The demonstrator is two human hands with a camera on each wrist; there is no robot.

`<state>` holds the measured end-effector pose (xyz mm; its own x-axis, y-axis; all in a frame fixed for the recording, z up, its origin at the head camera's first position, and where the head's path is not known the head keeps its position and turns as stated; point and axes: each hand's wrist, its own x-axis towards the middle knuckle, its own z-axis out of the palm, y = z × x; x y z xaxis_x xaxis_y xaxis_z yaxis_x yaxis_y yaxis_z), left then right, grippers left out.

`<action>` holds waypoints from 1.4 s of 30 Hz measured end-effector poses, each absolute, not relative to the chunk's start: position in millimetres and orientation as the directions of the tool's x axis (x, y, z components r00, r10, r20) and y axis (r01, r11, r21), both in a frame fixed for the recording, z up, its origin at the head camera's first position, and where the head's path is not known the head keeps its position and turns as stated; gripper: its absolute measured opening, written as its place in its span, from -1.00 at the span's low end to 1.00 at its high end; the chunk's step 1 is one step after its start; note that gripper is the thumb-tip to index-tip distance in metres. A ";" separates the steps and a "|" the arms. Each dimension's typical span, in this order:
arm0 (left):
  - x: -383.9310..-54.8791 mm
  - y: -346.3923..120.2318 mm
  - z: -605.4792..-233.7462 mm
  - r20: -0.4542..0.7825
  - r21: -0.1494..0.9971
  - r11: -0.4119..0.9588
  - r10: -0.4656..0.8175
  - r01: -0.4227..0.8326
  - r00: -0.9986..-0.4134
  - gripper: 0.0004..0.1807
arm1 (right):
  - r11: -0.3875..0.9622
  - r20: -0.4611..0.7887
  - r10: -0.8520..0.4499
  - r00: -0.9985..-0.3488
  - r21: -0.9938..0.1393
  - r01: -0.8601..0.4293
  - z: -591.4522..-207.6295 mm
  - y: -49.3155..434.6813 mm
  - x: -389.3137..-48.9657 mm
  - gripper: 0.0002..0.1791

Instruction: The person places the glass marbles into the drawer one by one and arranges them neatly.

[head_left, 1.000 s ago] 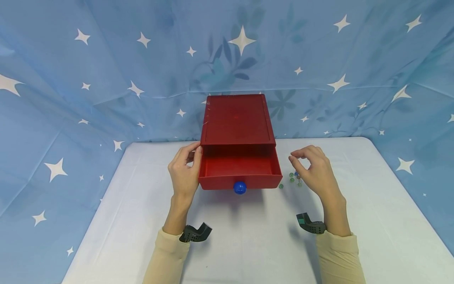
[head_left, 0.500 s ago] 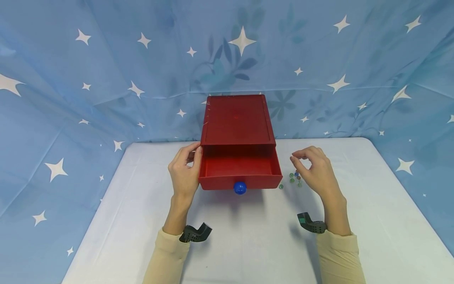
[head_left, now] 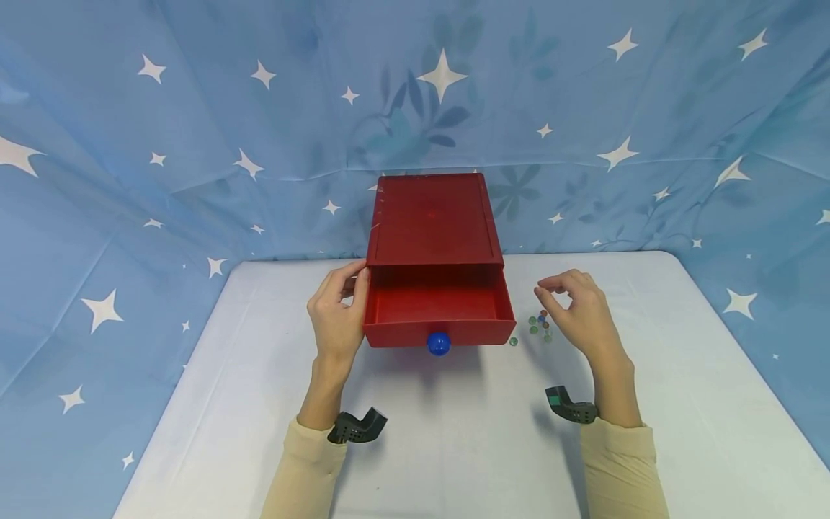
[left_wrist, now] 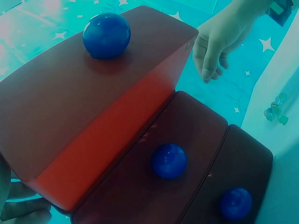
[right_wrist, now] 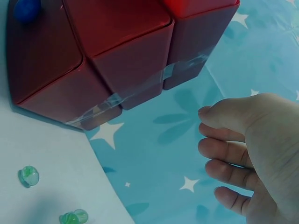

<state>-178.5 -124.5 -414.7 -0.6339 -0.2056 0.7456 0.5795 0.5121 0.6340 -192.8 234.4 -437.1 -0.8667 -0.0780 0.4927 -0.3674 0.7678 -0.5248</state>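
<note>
A red chest of small drawers (head_left: 436, 223) stands at the back of the table, its top drawer (head_left: 439, 331) pulled out and showing a bare red floor. A round blue knob (head_left: 439, 343) sits on that drawer's front. My left hand (head_left: 337, 310) rests its thumb and fingertips against the chest's left side by the drawer; in the left wrist view its fingers (left_wrist: 28, 207) lie partly hidden behind the corner. To the right of the chest, my right hand (head_left: 579, 310) hovers with loosely bent fingers and nothing visible in them. Several small glass marbles (head_left: 534, 330) lie below it.
Two lower drawers are pushed in, each with a blue knob (left_wrist: 169, 161). Clear tape (right_wrist: 114, 99) runs along the chest's right side. A blue starry cloth (head_left: 259, 144) hangs behind the white table (head_left: 441, 447).
My right hand has drifted slightly right and toward me, uncovering more of the marbles, including an orange one. The left hand, chest and drawer have kept their places.
</note>
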 end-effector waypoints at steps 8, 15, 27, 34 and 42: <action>-179.0 -124.4 -414.6 0.746 0.633 0.513 -0.206 0.579 -0.633 -0.76 | 0.777 0.420 -0.066 -0.905 -0.547 -0.311 -445.1 237.6 -196.1 -0.77; -179.1 -124.4 -414.2 0.745 0.633 0.516 -0.206 0.577 -0.634 -0.76 | 0.785 0.327 -0.059 -0.943 -0.569 -0.246 -452.5 240.9 -200.1 -0.70; -179.1 -124.2 -414.6 0.751 0.629 0.516 -0.208 0.582 -0.627 -0.77 | 0.790 0.263 -0.050 -0.964 -0.580 -0.199 -456.1 245.1 -200.5 -0.67; -178.9 -124.6 -414.3 0.749 0.630 0.518 -0.209 0.579 -0.628 -0.77 | 0.799 0.228 -0.040 -0.973 -0.578 -0.168 -463.3 247.4 -203.4 -0.68; -178.7 -124.7 -413.6 0.752 0.627 0.516 -0.208 0.583 -0.625 -0.77 | 0.798 0.213 -0.036 -0.976 -0.582 -0.157 -469.3 249.7 -204.9 -0.69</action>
